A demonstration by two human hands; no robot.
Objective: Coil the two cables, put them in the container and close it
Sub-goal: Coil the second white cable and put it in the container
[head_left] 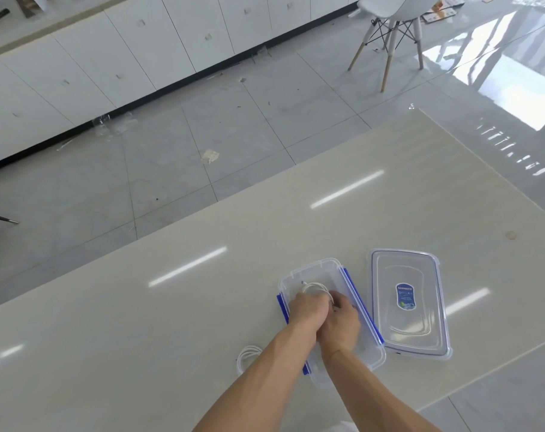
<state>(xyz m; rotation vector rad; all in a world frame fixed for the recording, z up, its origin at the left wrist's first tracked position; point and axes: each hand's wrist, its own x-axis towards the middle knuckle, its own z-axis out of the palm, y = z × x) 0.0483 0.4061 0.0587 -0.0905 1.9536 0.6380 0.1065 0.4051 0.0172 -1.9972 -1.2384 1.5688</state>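
Note:
A clear plastic container (311,269) with blue side clips stands open on the table. Both hands reach into it. My left hand (307,313) and my right hand (342,322) are pressed together over a coiled white cable (314,288), fingers closed on it inside the container. A second coiled white cable (246,357) lies on the table just left of the container, partly hidden by my left forearm. The clear lid (409,307) with a blue label lies flat to the right of the container.
The pale table (171,322) stretches to the left and far side. Its far edge borders a tiled floor with scraps of debris. A white chair (392,29) stands at the far right, white cabinets along the back wall.

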